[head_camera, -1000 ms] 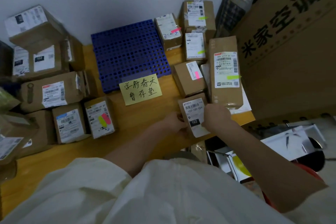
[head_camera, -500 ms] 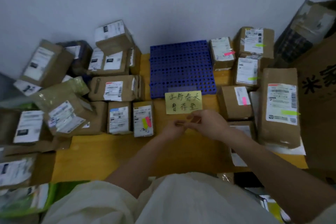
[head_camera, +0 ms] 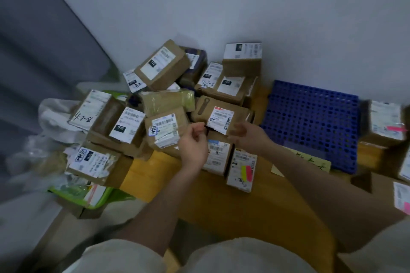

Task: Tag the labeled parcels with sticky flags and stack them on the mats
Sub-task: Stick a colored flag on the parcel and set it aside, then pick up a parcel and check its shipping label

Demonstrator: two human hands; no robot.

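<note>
My left hand (head_camera: 194,146) hovers with curled fingers by a taped parcel (head_camera: 165,132) whose label bears a blue scribble; what it holds, if anything, is hidden. My right hand (head_camera: 246,137) hangs loosely curled in front of a brown box (head_camera: 221,117) with a red-topped label, with nothing visible in it. A small parcel (head_camera: 243,168) below my hands carries a yellow and a pink flag. The blue perforated mat (head_camera: 310,122) lies bare to the right, with a yellow handwritten note (head_camera: 310,159) at its front edge.
Several labeled parcels are heaped at the left end of the wooden table (head_camera: 221,201). Flagged parcels (head_camera: 386,122) stand at the far right. A green bin (head_camera: 99,199) and white plastic bags (head_camera: 51,115) sit at the lower left, beside a grey curtain (head_camera: 33,51).
My view swung left from the flagged parcels to the untagged heap. My hands left the small parcel, met near the note, then parted and moved over the heap.
</note>
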